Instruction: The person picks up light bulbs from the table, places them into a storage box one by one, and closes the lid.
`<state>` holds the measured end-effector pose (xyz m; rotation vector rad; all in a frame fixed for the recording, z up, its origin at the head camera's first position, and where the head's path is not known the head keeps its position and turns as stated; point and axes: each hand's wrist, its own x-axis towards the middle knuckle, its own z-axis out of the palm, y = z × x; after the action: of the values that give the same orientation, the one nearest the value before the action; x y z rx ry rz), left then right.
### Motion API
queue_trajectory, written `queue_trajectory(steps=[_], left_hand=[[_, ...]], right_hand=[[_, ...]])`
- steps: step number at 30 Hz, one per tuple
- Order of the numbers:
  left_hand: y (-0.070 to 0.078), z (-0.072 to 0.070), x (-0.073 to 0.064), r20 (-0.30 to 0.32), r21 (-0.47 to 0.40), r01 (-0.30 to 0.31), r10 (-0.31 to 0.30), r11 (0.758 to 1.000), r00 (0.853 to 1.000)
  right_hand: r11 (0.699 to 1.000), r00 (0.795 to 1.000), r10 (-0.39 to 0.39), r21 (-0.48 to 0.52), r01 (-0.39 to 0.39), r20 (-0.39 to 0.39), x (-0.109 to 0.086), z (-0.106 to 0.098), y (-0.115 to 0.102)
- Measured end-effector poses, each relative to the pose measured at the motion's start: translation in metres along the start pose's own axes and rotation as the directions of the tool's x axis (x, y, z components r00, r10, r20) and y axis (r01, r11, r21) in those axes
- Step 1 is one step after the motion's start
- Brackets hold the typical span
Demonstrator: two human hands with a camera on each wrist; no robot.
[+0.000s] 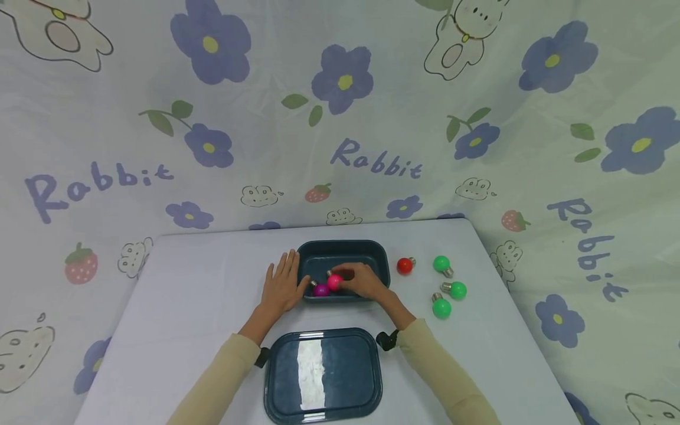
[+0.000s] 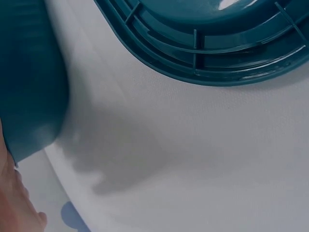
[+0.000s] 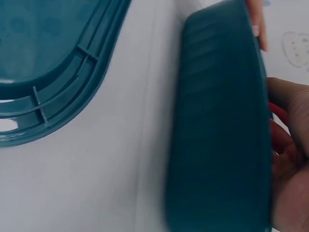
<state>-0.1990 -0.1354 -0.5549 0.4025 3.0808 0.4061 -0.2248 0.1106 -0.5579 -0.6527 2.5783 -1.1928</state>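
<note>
A dark teal plastic box (image 1: 345, 248) stands on the white table, a purple bulb (image 1: 321, 290) lying inside it near the front left. My right hand (image 1: 363, 280) reaches over the box and pinches a pinkish-red bulb (image 1: 335, 282) beside the purple one. At the box's left end, my left hand (image 1: 281, 283) rests with straight fingers along the wall, thumb over the rim. In the right wrist view the box wall (image 3: 217, 121) hides most of the bulb between the fingers of the right hand (image 3: 292, 154).
The box's lid (image 1: 324, 375) lies on the table in front of the box, between the forearms. Right of the box lie a red bulb (image 1: 405, 266) and three green bulbs (image 1: 441, 308). A printed cloth (image 1: 297, 147) hangs behind the table.
</note>
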Motion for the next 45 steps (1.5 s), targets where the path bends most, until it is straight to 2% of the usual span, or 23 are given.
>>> queue_trajectory(steps=[3, 11, 14, 18, 21, 29, 33, 38, 45], left_hand=[[0.001, 0.001, 0.000, 0.001, -0.008, 0.002, -0.002, 1.000, 1.000], [0.001, 0.001, 0.000, -0.010, -0.014, 0.001, -0.001, 1.000, 1.000], [0.000, 0.002, 0.001, -0.008, -0.009, -0.001, 0.001, 1.000, 1.000], [0.000, 0.003, 0.003, -0.008, -0.013, -0.004, 0.004, 1.000, 1.000], [0.001, 0.004, 0.003, -0.010, -0.020, -0.005, 0.005, 1.000, 1.000], [0.000, 0.002, 0.001, 0.004, -0.031, 0.008, -0.008, 0.999, 1.000], [-0.001, 0.002, 0.001, -0.016, -0.022, -0.003, 0.003, 1.000, 1.000], [-0.001, 0.003, 0.000, -0.019, -0.029, -0.006, 0.006, 1.000, 1.000], [-0.001, 0.004, 0.000, -0.018, -0.024, -0.005, 0.005, 1.000, 1.000]], right_hand=[[0.999, 0.998, -0.017, 0.047, 0.020, -0.058, -0.007, -0.007, -0.002], [0.993, 0.977, 0.019, 0.114, 0.006, -0.211, -0.040, -0.035, -0.002], [0.990, 0.963, 0.019, 0.141, 0.019, -0.268, -0.054, -0.047, 0.005], [0.992, 0.937, -0.004, 0.120, 0.049, -0.350, -0.076, -0.060, 0.016], [0.994, 0.918, 0.008, 0.103, 0.036, -0.397, -0.094, -0.069, 0.023], [0.989, 0.879, 0.145, 0.086, -0.119, -0.454, -0.141, -0.082, 0.042], [0.973, 0.842, 0.230, 0.112, -0.201, -0.489, -0.162, -0.086, 0.051], [0.956, 0.787, 0.286, 0.107, -0.273, -0.546, -0.183, -0.088, 0.060], [0.943, 0.765, 0.320, 0.110, -0.314, -0.559, -0.198, -0.083, 0.076]])
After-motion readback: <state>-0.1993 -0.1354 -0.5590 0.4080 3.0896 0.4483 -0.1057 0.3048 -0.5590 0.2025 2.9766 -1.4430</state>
